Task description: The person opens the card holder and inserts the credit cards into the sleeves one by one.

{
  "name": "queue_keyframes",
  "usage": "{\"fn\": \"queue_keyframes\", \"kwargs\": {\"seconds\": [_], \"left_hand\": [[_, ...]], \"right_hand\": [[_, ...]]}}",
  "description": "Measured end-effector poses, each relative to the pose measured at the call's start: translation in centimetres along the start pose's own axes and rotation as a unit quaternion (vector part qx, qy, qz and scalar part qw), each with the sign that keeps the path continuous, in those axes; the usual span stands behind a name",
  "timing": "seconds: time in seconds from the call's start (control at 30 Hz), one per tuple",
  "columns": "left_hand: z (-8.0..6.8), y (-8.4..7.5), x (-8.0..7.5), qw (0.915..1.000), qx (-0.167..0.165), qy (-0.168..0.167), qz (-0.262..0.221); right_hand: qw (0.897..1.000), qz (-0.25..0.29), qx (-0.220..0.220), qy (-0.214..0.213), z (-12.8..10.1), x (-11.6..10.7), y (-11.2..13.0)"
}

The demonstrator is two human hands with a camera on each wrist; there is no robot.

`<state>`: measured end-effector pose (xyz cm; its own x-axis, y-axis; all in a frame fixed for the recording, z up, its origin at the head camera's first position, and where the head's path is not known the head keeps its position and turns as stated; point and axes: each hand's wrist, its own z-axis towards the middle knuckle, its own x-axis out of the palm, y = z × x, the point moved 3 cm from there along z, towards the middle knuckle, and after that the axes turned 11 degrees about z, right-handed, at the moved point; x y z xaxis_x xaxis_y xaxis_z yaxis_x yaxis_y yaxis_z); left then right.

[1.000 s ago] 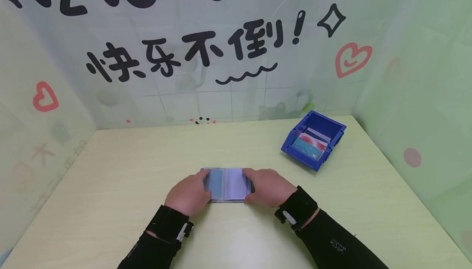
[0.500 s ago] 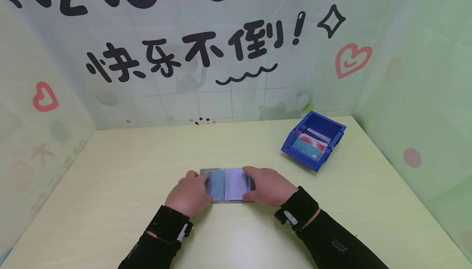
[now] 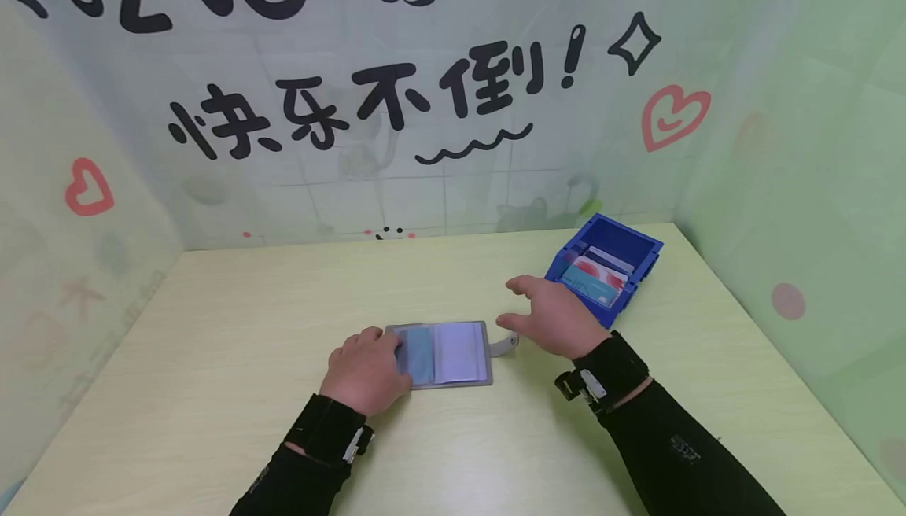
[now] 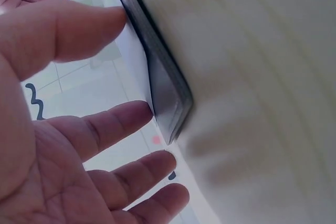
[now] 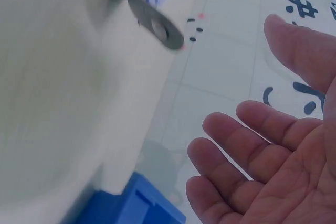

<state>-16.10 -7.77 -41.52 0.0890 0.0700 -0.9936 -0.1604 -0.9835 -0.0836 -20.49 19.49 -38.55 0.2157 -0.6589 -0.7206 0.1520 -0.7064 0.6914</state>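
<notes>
An open grey card holder (image 3: 453, 355) with clear sleeves lies flat on the pale table (image 3: 233, 319). My left hand (image 3: 375, 355) rests on its left page with straight fingers; in the left wrist view the thumb (image 4: 84, 27) touches a page of the card holder (image 4: 163, 85). My right hand (image 3: 520, 304) hovers open to the right of the holder, between it and a blue bin (image 3: 640, 245), and holds nothing. The holder's snap tab (image 3: 504, 344) sticks out on the right, and the right wrist view shows the snap tab (image 5: 156, 24) with the open palm (image 5: 273, 156) beside it.
The blue bin holds several cards (image 3: 593, 280) and stands at the back right of the table. Walls with printed lettering close in the back and both sides.
My right hand has lifted off the holder's right page and moved right and away, toward the blue bin. The left hand stays on the left page. The snap tab now shows.
</notes>
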Motion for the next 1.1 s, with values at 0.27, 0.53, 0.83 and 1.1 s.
{"fn": "queue_keyframes", "kwargs": {"seconds": [0.27,0.53,0.83,1.1], "left_hand": [[0.0,0.1,0.2,1.0,0.002,0.002,0.0],[0.3,-0.1,0.5,1.0,0.006,-0.004,0.001],[0.2,0.1,0.1,1.0,0.005,0.001,0.009],[0.2,0.1,0.3,1.0,0.006,0.007,-0.003]], "right_hand": [[0.998,-0.04,0.023,-0.03,1.6,-3.9,-1.2],[0.991,-0.105,0.058,-0.059,2.8,-7.9,-3.4],[0.981,-0.167,0.095,-0.021,4.4,-8.8,-6.4],[0.967,-0.226,0.119,-0.01,5.6,-8.0,-8.7]]}}
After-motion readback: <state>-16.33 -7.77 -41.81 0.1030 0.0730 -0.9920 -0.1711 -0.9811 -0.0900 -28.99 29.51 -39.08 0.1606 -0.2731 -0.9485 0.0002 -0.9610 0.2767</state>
